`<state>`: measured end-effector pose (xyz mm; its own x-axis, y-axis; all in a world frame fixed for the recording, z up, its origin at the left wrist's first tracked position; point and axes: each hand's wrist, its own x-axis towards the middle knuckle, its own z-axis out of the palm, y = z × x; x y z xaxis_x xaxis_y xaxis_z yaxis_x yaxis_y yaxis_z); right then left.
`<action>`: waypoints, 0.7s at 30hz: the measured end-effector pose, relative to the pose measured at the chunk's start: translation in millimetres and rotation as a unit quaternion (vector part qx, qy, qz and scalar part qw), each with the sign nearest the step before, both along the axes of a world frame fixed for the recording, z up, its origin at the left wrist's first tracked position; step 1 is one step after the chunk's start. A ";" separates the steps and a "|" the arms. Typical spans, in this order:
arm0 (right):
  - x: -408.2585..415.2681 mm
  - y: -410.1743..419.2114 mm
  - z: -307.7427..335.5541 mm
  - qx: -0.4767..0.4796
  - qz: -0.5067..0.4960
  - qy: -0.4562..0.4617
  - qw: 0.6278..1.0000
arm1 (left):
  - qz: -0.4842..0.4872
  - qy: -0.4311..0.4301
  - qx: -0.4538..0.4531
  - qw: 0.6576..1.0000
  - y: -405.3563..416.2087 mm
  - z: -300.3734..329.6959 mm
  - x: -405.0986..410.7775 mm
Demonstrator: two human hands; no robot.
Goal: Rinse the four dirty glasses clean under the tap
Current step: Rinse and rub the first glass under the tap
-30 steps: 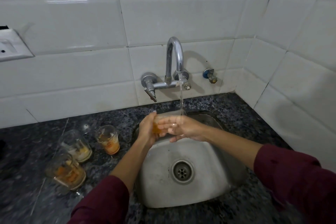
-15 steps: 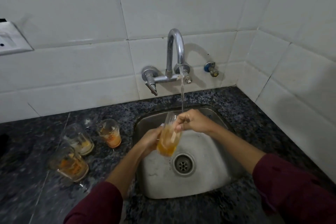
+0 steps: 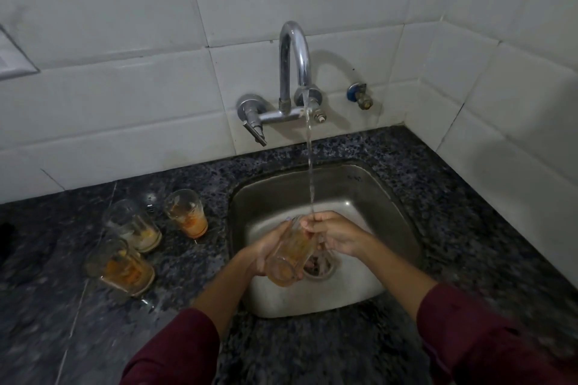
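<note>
Left hand (image 3: 266, 255): wrapped round tilted glass (image 3: 292, 255), held over sink (image 3: 391, 197). Right hand (image 3: 336, 236): fingers at the glass's rim; whether gripping, cannot tell. Tap (image 3: 294, 72): stream falling onto right hand. Three dirty glasses (image 3: 187, 216) (image 3: 134, 226) (image 3: 122, 269): upright on counter (image 3: 469, 212), left of sink.

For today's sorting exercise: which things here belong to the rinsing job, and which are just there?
Part of the job: tilted stained glass held by left hand and right hand; three dirty glasses on the counter; chrome tap; steel sink.

Just there: blue wall valve; white wall switch plate.
</note>
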<state>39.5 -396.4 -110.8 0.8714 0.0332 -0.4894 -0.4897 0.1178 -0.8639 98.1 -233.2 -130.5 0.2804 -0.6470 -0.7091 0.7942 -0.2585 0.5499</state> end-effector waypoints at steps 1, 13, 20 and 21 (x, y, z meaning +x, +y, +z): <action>-0.4 0.1 -1.1 0.004 -0.005 -0.001 1.000 | -0.002 0.001 -0.009 1.000 -0.2 1.9 -1.3; 18.5 -10.4 49.9 -0.130 -0.009 -0.230 0.965 | 0.021 -0.141 -0.168 0.976 -5.6 32.1 21.2; 27.4 -13.8 75.7 -0.377 -0.038 -0.309 0.872 | 0.077 -0.454 -0.069 0.885 -28.3 48.8 28.5; 27.8 -10.9 79.6 -0.398 -0.043 -0.310 0.862 | 0.084 -0.494 -0.049 0.864 -30.6 47.6 27.0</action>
